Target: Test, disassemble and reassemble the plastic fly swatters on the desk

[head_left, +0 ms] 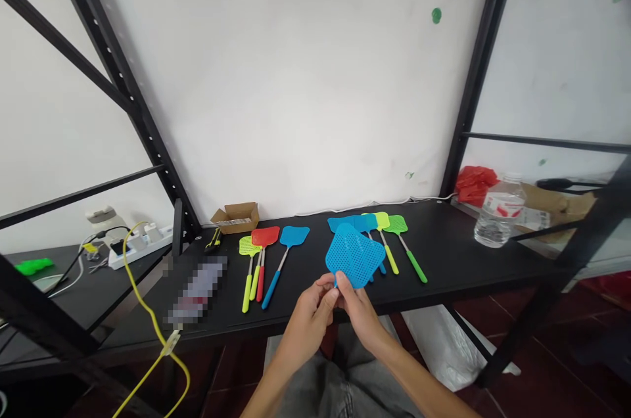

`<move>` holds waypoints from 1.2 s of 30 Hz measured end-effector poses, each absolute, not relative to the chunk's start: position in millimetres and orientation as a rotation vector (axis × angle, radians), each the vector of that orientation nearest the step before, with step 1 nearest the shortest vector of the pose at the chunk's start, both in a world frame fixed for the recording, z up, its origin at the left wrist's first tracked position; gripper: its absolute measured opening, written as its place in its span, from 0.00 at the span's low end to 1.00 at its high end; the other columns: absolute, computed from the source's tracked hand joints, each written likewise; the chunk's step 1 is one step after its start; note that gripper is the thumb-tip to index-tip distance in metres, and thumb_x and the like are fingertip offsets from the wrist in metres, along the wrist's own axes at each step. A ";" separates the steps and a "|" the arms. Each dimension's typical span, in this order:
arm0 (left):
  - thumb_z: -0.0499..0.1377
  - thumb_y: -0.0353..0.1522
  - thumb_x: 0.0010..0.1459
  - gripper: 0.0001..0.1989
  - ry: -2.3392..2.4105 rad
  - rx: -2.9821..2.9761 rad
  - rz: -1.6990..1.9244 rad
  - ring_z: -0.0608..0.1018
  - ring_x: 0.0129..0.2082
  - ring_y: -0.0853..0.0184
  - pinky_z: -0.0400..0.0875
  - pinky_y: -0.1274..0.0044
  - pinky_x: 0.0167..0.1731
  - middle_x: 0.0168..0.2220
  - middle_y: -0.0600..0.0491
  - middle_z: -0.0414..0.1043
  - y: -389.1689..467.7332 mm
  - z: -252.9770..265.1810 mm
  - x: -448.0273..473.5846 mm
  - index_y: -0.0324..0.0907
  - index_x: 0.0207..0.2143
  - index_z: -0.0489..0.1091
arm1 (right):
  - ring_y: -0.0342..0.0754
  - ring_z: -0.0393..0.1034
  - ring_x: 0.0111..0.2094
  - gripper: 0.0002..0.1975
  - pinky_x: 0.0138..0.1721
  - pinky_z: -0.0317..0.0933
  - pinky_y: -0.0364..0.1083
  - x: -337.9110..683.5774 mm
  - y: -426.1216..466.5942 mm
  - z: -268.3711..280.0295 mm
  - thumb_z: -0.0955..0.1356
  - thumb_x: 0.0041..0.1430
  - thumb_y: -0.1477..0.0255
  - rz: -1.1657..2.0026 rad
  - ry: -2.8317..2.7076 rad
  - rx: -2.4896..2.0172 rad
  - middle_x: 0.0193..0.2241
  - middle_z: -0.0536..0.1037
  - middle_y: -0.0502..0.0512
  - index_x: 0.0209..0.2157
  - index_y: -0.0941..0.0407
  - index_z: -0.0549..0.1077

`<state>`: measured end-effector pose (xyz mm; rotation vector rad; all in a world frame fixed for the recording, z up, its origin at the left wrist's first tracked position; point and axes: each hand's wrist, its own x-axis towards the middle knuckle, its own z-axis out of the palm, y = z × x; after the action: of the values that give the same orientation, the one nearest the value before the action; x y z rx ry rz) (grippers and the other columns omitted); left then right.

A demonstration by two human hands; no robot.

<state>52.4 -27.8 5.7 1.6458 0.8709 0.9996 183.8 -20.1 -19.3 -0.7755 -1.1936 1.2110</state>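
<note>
A blue fly swatter point(355, 254) is held up over the front of the black shelf, its perforated head facing me. My left hand point(311, 314) is closed at the neck of the swatter, fingers pinched together. My right hand point(363, 316) grips the lower edge of the head, thumb on its front. The swatter's handle is hidden by my hands. To the left lie a yellow-green swatter point(247, 283), a red swatter point(266, 236) and another blue swatter point(294, 236). Behind and right of the held head are more blue swatters, a yellow one point(389, 254) and a green one point(417, 260).
Black shelf top point(305, 280) runs along a white wall between metal posts. An open cardboard box point(236, 217) sits at the back left. A blurred-out item point(197, 290) and yellow cable point(148, 303) lie left. A large plastic bottle point(499, 211) stands right.
</note>
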 end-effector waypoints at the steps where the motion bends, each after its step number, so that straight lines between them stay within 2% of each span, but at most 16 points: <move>1: 0.51 0.45 0.64 0.19 0.863 1.615 0.993 0.53 0.18 0.76 0.48 0.82 0.18 0.19 0.63 0.49 -27.5 3.9 52.3 0.38 0.40 0.67 | 0.53 0.71 0.43 0.23 0.46 0.65 0.52 183.8 -20.6 -18.9 0.60 0.63 0.52 1.205 -1.210 -0.772 0.39 0.78 0.57 0.41 0.53 0.78; 4: 0.51 0.47 0.63 0.19 0.852 1.545 0.966 0.51 0.16 0.77 0.48 0.83 0.15 0.18 0.64 0.49 -26.5 -0.3 54.6 0.39 0.35 0.65 | 0.53 0.71 0.44 0.23 0.49 0.63 0.52 183.2 -22.9 -16.1 0.60 0.64 0.53 1.202 -1.229 -0.755 0.40 0.78 0.57 0.41 0.53 0.78; 8: 0.51 0.49 0.62 0.20 0.825 1.460 0.968 0.50 0.14 0.78 0.48 0.83 0.13 0.17 0.65 0.48 -24.8 -2.0 60.5 0.41 0.29 0.61 | 0.51 0.72 0.42 0.22 0.43 0.66 0.49 184.3 -23.9 -10.4 0.60 0.64 0.54 1.291 -1.233 -0.704 0.40 0.77 0.57 0.43 0.53 0.78; 12: 0.50 0.49 0.63 0.20 0.880 1.486 0.985 0.49 0.14 0.78 0.46 0.83 0.14 0.18 0.65 0.47 -24.2 -1.6 59.8 0.41 0.30 0.61 | 0.46 0.69 0.28 0.17 0.31 0.63 0.44 188.1 -15.7 -11.5 0.67 0.59 0.56 1.262 -1.146 -0.692 0.26 0.75 0.52 0.35 0.55 0.78; 15: 0.50 0.47 0.64 0.21 0.968 1.628 0.994 0.52 0.17 0.77 0.47 0.82 0.16 0.19 0.63 0.49 -25.7 -0.4 56.5 0.39 0.30 0.64 | 0.43 0.64 0.23 0.15 0.26 0.59 0.42 190.6 -8.0 -15.9 0.72 0.54 0.58 1.213 -1.137 -0.714 0.21 0.71 0.50 0.29 0.57 0.77; 20: 0.49 0.47 0.64 0.21 1.044 1.707 1.039 0.55 0.19 0.75 0.48 0.81 0.19 0.19 0.61 0.50 -28.1 -0.9 56.8 0.38 0.30 0.65 | 0.45 0.66 0.24 0.16 0.27 0.62 0.44 190.8 -5.7 -18.1 0.72 0.53 0.57 1.200 -1.151 -0.734 0.23 0.75 0.52 0.29 0.57 0.78; 28: 0.49 0.50 0.62 0.22 0.941 1.493 0.922 0.51 0.14 0.77 0.45 0.82 0.15 0.15 0.64 0.50 -24.2 -14.5 58.3 0.41 0.28 0.62 | 0.49 0.72 0.30 0.16 0.30 0.66 0.46 199.1 -5.6 -13.2 0.71 0.55 0.57 1.099 -1.042 -0.776 0.28 0.78 0.56 0.31 0.57 0.77; 36: 0.48 0.49 0.63 0.22 0.986 1.715 0.815 0.56 0.17 0.74 0.48 0.82 0.19 0.16 0.62 0.51 -31.2 -1.1 52.2 0.40 0.28 0.64 | 0.42 0.65 0.23 0.17 0.22 0.62 0.42 240.7 20.3 -3.2 0.75 0.48 0.58 0.996 -0.806 -0.758 0.25 0.75 0.53 0.27 0.58 0.76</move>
<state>52.2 -31.2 -1.1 1.7154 0.9862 0.8150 240.7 20.3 -3.2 -0.7582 -0.8060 0.9959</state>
